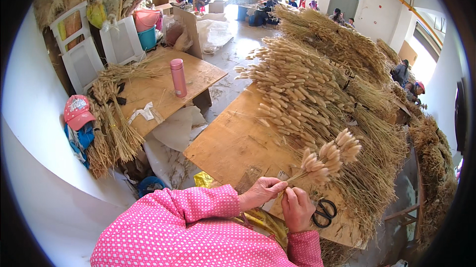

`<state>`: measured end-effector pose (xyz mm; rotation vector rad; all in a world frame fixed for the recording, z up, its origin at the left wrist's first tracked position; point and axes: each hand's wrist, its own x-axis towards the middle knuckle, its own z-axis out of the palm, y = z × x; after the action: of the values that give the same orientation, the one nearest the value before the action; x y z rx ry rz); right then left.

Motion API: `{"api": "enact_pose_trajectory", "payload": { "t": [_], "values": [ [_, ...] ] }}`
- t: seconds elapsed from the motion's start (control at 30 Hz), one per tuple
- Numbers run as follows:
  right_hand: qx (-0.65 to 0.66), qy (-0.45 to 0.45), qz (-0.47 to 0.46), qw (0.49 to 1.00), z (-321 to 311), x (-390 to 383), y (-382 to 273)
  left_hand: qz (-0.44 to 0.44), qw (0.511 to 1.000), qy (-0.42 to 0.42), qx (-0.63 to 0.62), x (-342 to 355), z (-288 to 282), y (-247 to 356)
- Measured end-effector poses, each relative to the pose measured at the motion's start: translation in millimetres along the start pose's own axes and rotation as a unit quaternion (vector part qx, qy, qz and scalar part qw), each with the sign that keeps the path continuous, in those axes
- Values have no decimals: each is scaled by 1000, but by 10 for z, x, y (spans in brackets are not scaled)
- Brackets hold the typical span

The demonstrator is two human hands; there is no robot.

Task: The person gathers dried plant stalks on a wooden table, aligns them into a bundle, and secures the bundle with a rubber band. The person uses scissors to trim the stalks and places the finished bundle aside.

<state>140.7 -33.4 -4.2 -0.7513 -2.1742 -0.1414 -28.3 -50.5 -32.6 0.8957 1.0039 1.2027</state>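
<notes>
A small bunch of dried bunny-tail grass [331, 157] with fluffy cream heads points away to the right over the table's near end. My left hand [263, 192] is closed around its stems just below the heads. Right beside it, my right hand [298, 209] has its fingers curled together at the stem ends, gripping the same bunch. Black-handled scissors [325, 213] show against the right hand's outer side; whether they lie on the table or touch the hand I cannot tell. Both my arms wear pink dotted sleeves.
A large heap of dried grass [297, 93] covers much of the wooden table [223, 143]. On a second table at left stand a pink bottle [178, 78] and grass bundles [116, 123]. A pink cap [78, 112] hangs beside it. Several people sit farther back.
</notes>
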Motion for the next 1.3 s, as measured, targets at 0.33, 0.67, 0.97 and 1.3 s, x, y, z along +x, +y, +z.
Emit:
{"api": "enact_pose_trajectory", "payload": {
  "t": [0.33, 0.67, 0.97, 1.3],
  "values": [
    [-53, -70, -148, 985, -138, 115, 178, -9, 1000, 4, -5, 45, 39, -113],
    [-49, -198, -183, 962, -287, 215, 262, -16, 999, -5, 30, 11, 101, -100],
    [-17, -131, -96, 986, -97, 120, 284, -3, 996, 50, 80, 22, 135, -45],
    [403, -22, 398, 824, 241, -111, -23, 6, 997, 60, 46, -13, 103, 28]
  ]
}}
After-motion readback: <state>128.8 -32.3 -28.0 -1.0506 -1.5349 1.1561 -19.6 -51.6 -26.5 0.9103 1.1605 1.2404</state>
